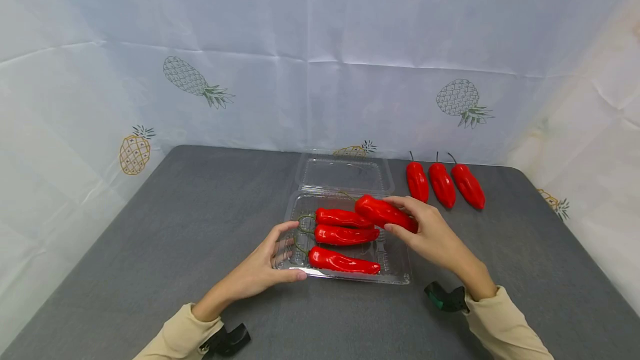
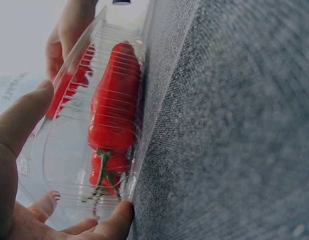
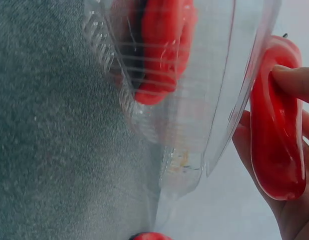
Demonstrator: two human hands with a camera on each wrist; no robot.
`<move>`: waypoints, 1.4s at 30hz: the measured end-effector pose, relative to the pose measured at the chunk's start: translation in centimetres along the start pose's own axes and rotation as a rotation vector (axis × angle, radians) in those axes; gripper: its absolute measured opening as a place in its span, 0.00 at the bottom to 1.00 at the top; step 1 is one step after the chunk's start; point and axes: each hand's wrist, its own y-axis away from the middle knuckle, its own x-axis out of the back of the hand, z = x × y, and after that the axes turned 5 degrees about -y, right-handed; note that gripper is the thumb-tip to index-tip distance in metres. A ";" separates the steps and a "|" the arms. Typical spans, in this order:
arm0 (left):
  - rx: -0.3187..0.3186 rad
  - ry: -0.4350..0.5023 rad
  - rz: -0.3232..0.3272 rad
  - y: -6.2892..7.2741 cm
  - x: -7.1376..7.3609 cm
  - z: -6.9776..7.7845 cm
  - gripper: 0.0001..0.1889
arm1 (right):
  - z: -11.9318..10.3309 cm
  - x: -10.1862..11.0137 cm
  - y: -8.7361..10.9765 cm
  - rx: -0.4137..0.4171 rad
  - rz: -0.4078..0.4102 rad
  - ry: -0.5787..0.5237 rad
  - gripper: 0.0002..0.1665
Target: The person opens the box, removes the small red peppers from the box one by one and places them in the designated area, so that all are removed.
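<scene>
My right hand pinches a red pepper between thumb and fingers, above the back right part of a clear plastic container. Three red peppers lie inside it crosswise, stems to the left: a back one, a middle one and a front one. At the container's left side is my left hand, its thumb along the front and its fingers spread around the left wall. In the right wrist view the held pepper is beside the container's rim, thumb across it.
The container's clear lid lies folded open behind it. Three more red peppers, a left one, a middle one and a right one, lie at the back right of the grey table. A pineapple-print cloth hangs behind.
</scene>
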 end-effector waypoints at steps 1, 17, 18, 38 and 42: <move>0.001 0.000 0.000 0.0 0.0 0.0 0.49 | 0.1 0.0 0.0 0.000 0.005 0.000 0.31; 0.001 -0.008 -0.001 0.0 -0.1 0.0 0.49 | 1.5 1.0 0.0 -0.006 0.109 0.036 0.30; 0.003 -0.008 0.000 0.0 -0.1 0.0 0.49 | 1.6 1.0 0.0 -0.010 0.111 0.038 0.30; -0.001 -0.004 0.001 0.0 0.0 -0.1 0.49 | 3.1 1.9 0.0 -0.081 0.173 0.070 0.33; 0.001 -0.005 0.000 0.1 0.0 -0.1 0.49 | 3.6 2.2 0.0 -0.102 0.187 0.067 0.33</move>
